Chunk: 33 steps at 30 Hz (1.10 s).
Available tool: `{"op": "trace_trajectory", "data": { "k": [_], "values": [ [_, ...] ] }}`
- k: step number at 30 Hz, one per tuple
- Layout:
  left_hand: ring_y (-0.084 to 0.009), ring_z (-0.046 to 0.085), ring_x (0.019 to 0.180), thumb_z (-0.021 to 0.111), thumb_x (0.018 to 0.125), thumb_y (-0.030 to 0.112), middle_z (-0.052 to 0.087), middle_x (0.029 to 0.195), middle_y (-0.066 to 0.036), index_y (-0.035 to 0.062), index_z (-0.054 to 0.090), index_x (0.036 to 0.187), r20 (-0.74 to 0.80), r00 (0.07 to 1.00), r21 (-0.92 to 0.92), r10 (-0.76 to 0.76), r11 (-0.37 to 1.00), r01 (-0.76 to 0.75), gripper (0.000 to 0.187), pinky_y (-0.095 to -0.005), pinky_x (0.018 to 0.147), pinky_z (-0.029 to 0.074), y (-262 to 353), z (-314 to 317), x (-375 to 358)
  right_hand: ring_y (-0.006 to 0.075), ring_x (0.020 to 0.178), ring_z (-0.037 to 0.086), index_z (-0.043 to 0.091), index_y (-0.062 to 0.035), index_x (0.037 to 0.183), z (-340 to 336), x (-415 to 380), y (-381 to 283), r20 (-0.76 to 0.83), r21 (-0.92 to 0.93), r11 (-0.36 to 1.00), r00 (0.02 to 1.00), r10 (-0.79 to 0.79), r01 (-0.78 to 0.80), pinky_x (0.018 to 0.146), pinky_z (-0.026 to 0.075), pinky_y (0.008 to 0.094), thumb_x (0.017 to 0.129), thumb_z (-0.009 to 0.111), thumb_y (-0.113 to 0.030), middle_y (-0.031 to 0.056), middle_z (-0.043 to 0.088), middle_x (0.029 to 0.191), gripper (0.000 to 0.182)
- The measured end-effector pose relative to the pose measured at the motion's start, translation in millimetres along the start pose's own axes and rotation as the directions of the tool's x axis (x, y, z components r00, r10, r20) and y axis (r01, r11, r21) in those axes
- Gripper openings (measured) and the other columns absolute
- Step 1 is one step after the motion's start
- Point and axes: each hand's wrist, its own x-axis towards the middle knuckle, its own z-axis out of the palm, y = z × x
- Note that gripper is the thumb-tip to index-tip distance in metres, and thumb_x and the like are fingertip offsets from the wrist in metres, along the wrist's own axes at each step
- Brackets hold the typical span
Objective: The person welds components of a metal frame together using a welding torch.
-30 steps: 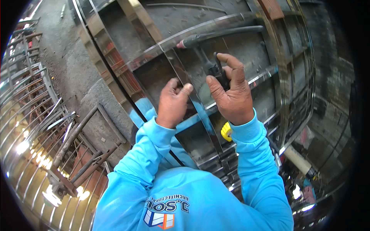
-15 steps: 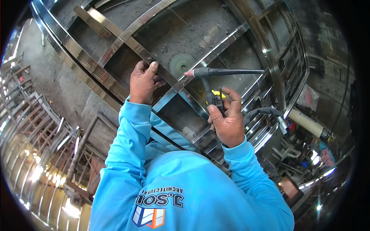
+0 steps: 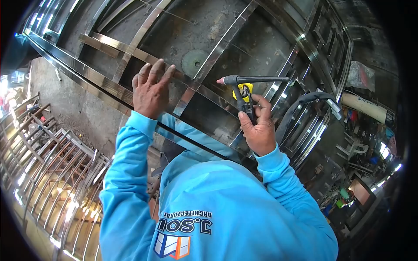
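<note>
My right hand (image 3: 261, 128) is closed round the handle of a TIG welding torch (image 3: 257, 79), whose pink nozzle points left over the metal frame. A yellow-and-black item (image 3: 245, 92) shows right behind the torch handle. My left hand (image 3: 151, 89) holds nothing; its fingers are apart and lie over a bar of the shiny metal frame (image 3: 227, 37), left of the joint where several bars meet. Just beyond that joint, a round greenish disc (image 3: 194, 62) with a centre hole lies on the grey surface within the frame.
Metal railings (image 3: 56, 169) stand at the lower left. To the right are a thick black hose (image 3: 300, 101) with a metal end, a pale tube (image 3: 363, 106), a clear plastic bag (image 3: 360, 75) and a white plastic chair (image 3: 352, 148). The frame spreads across the upper view.
My left hand has gone from a pinching pose on the frame bar to fingers apart, slightly to the left. The torch nozzle has moved off the joint to the right; more of the yellow-and-black item shows.
</note>
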Motion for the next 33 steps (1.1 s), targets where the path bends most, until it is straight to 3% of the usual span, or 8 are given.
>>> {"op": "trace_trajectory", "data": {
  "k": [3,7,10,22,33],
  "values": [
    [-0.0329,0.045,0.140,0.066,0.086,0.010,0.052,0.150,-0.003,0.0323,0.060,0.140,0.054,0.997,0.060,0.063,0.996,-0.067,0.059,-0.0511,0.116,0.030,-15,6,-8,0.0200,0.093,0.067,0.036,-0.0042,0.141,2,-1,9,0.026,-0.057,0.997,0.999,-0.048,0.049,0.084,0.053,0.0330,0.097,0.067,-0.009,0.0165,0.067,0.103,0.055],
    [-0.0367,0.038,0.147,0.063,0.088,0.008,0.050,0.155,-0.005,0.0245,0.062,0.139,0.119,0.992,0.010,0.039,0.999,-0.041,0.054,-0.0520,0.121,0.027,-16,10,-11,0.0219,0.094,0.068,0.037,-0.0041,0.141,12,4,20,0.073,-0.067,0.991,0.991,-0.115,0.120,0.085,0.053,0.0334,0.096,0.069,-0.009,0.0175,0.066,0.104,0.056],
    [-0.0383,0.037,0.148,0.063,0.088,0.007,0.050,0.155,-0.007,0.0202,0.063,0.137,0.104,0.993,-0.058,0.047,0.997,-0.041,0.051,-0.0520,0.121,0.027,-20,12,-12,0.0244,0.096,0.069,0.038,-0.0048,0.141,19,8,18,0.094,-0.054,0.989,0.986,-0.135,0.140,0.088,0.053,0.0340,0.095,0.069,-0.009,0.0183,0.066,0.105,0.056],
    [-0.0392,0.041,0.145,0.061,0.086,-0.001,0.056,0.149,-0.009,0.0178,0.069,0.132,0.081,0.996,-0.085,0.050,0.995,-0.043,0.049,-0.0509,0.118,0.033,-18,8,-9,0.0307,0.107,0.068,0.041,-0.0058,0.139,35,36,21,0.139,-0.048,0.984,0.977,-0.162,0.170,0.096,0.052,0.0381,0.095,0.069,-0.008,0.0224,0.064,0.120,0.053],
    [-0.0396,0.041,0.145,0.062,0.087,0.000,0.056,0.149,-0.009,0.0164,0.070,0.130,0.092,0.995,-0.098,0.039,0.995,-0.029,0.047,-0.0505,0.118,0.034,-18,7,-9,0.0320,0.104,0.069,0.040,-0.0057,0.139,38,38,21,0.167,-0.101,0.976,0.970,-0.176,0.194,0.093,0.053,0.0382,0.095,0.069,-0.008,0.0212,0.064,0.120,0.053]
  ]
}}
